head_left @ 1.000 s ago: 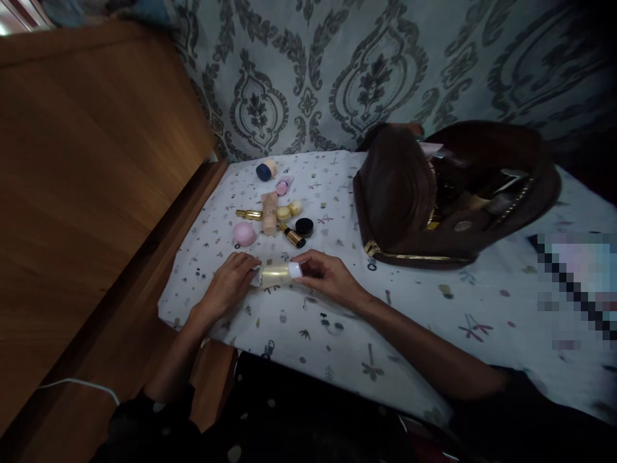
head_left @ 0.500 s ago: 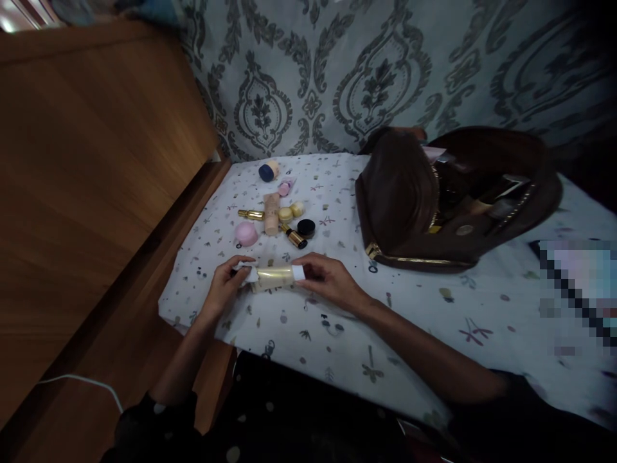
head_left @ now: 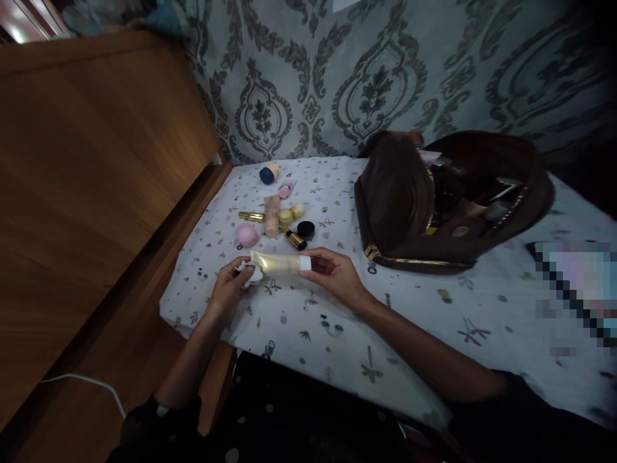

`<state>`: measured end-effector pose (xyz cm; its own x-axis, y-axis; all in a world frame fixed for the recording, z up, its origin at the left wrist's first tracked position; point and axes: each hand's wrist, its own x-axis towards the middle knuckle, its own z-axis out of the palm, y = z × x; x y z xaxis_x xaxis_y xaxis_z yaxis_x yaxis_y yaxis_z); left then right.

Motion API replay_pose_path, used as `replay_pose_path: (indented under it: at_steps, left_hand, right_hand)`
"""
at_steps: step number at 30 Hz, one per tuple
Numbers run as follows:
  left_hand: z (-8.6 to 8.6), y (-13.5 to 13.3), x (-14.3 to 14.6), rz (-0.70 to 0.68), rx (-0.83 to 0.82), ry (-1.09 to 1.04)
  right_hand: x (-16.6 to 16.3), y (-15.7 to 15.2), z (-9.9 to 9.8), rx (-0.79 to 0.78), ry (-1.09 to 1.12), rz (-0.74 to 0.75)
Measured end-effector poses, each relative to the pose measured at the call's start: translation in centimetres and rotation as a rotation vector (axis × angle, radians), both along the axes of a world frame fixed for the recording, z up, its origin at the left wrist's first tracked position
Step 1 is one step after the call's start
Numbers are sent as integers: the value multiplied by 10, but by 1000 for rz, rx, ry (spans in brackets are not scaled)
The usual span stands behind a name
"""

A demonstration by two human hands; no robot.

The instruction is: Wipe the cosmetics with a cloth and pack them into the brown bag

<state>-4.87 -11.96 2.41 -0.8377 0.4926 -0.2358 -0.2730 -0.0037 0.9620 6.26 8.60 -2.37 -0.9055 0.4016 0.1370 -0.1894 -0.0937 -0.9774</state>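
A pale yellow squeeze tube with a white cap lies level between my hands, just above the cloth. My right hand pinches it at the cap end. My left hand is closed on a crumpled white wipe, which touches the tube's other end. Just beyond lie a pink round jar, a beige tube, a gold tube, a black-and-gold bottle and a black round compact.
An unzipped brown bag full of items stands at the right. Small yellow jars, a pink item and a blue-capped jar sit farther back. A wooden panel borders the left; a patterned curtain hangs behind.
The tube has risen slightly and shifted a little right, its left end tilting upward. More of the white wipe shows in my left hand. The laid-out items have stayed put.
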Motion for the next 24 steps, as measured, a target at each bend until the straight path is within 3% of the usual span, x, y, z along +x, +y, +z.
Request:
replay_pose_path:
  at_steps: [10, 15, 24]
  left_hand:
    - [7, 3, 11, -40, 19, -31]
    - [3, 14, 24, -52, 40, -44]
    - [-6, 26, 41, -124, 70, -58]
  right_hand:
    - [-1, -1, 7, -211, 30, -29]
    - [-3, -3, 9, -384, -15, -76]
    - [-3, -9, 7, -598, -18, 3]
